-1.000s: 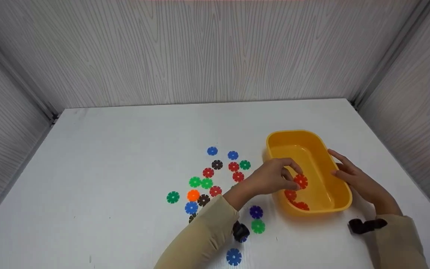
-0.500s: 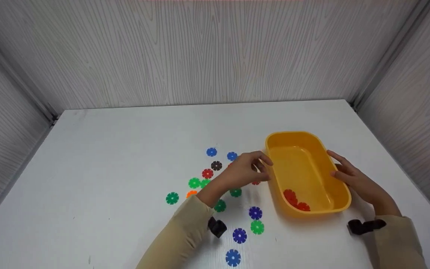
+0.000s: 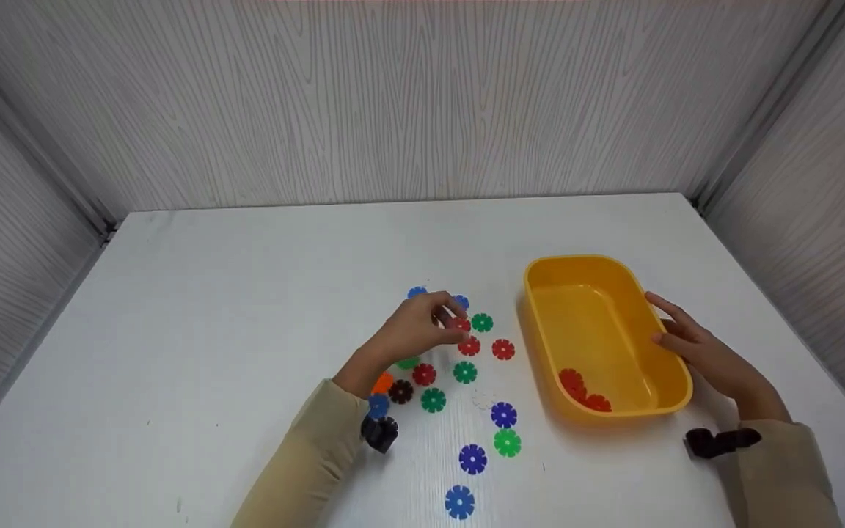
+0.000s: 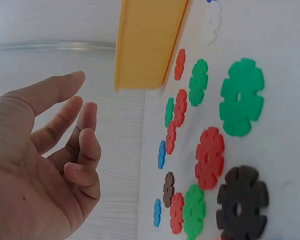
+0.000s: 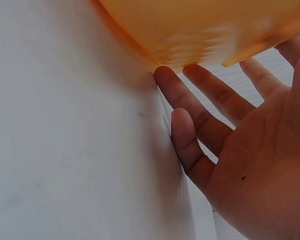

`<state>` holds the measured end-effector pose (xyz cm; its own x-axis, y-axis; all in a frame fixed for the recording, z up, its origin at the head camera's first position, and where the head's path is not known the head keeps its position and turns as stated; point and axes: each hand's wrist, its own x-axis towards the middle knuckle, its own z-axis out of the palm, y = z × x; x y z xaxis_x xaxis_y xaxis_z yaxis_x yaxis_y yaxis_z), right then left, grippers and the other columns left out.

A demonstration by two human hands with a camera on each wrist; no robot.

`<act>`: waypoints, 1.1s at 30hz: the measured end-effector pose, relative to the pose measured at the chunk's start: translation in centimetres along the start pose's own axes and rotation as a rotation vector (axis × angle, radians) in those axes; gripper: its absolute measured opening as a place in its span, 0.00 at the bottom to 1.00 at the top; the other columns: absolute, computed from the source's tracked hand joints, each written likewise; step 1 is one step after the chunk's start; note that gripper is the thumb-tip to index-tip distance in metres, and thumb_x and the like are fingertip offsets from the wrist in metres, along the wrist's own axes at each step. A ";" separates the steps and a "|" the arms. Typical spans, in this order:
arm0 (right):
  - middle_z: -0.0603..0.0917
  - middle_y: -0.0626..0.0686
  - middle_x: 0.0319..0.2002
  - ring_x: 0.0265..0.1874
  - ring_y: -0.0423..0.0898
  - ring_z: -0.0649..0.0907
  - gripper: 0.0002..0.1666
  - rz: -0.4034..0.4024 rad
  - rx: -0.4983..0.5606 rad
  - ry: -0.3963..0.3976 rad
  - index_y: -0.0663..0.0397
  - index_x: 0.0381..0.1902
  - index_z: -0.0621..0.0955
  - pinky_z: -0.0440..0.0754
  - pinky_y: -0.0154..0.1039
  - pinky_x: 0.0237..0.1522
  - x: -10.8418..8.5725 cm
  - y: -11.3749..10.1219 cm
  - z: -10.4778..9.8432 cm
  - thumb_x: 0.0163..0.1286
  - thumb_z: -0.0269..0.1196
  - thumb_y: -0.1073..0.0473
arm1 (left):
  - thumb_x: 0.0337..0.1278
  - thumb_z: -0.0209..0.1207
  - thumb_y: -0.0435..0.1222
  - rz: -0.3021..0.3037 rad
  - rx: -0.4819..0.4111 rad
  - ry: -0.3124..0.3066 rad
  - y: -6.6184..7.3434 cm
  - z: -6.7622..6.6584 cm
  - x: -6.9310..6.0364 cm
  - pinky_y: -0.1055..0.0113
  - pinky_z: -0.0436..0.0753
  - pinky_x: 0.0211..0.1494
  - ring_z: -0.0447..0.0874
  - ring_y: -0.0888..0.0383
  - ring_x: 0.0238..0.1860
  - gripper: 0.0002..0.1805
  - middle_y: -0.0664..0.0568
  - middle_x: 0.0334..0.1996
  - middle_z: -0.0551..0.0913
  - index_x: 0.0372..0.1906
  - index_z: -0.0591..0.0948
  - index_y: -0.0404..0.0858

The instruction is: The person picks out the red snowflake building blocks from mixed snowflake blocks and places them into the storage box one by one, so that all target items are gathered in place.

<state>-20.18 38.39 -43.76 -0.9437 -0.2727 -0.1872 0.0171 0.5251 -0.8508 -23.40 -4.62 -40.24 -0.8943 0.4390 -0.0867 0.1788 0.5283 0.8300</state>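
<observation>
Tabletop [image 3: 210, 308] white under tub [image 3: 590, 323]; grained panel [image 3: 408, 103] behind.

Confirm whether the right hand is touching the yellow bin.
Touching. The head view shows the right hand with its thumb lapped over the rim of the yellow bin.

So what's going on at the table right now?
A person is working among small notched discs. Their left hand hovers, holding nothing, with its fingertips close over red discs on the white table. Their right hand holds the yellow tub by its right side, thumb at the rim. A few red pieces lie in the tub's near left corner; green, blue, purple, dark and orange ones are on the table.
</observation>
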 end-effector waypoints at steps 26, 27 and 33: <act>0.56 0.68 0.73 0.52 0.24 0.74 0.36 -0.030 -0.043 -0.006 0.30 0.77 0.44 0.72 0.41 0.62 0.0 0.1 -0.3 0.78 0.46 0.49 | 0.40 0.74 0.42 -0.139 0.409 -0.140 -3.2 -1.2 -2.1 0.54 0.79 0.51 0.76 0.55 0.44 0.22 0.52 0.43 0.82 0.47 0.84 0.51; 0.56 0.68 0.73 0.52 0.24 0.74 0.36 -0.030 -0.038 -0.006 0.30 0.77 0.44 0.72 0.41 0.61 0.0 0.1 -0.3 0.78 0.45 0.49 | 0.40 0.74 0.42 -0.141 0.411 -0.143 -3.3 -1.1 -2.2 0.53 0.79 0.52 0.76 0.55 0.45 0.22 0.52 0.44 0.82 0.46 0.85 0.52; 0.53 0.68 0.74 0.51 0.21 0.72 0.37 -0.024 -0.010 -0.005 0.31 0.77 0.44 0.58 0.70 0.66 0.2 0.2 -0.2 0.78 0.46 0.48 | 0.41 0.74 0.40 -0.164 0.406 -0.150 -3.5 -1.0 -2.3 0.51 0.78 0.54 0.75 0.56 0.44 0.18 0.54 0.44 0.83 0.42 0.86 0.56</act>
<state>-20.37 38.56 -43.85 -0.9422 -0.2892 -0.1690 -0.0090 0.5263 -0.8503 -22.35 -8.26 -42.39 -0.8604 0.4102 -0.3024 0.2127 0.8283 0.5184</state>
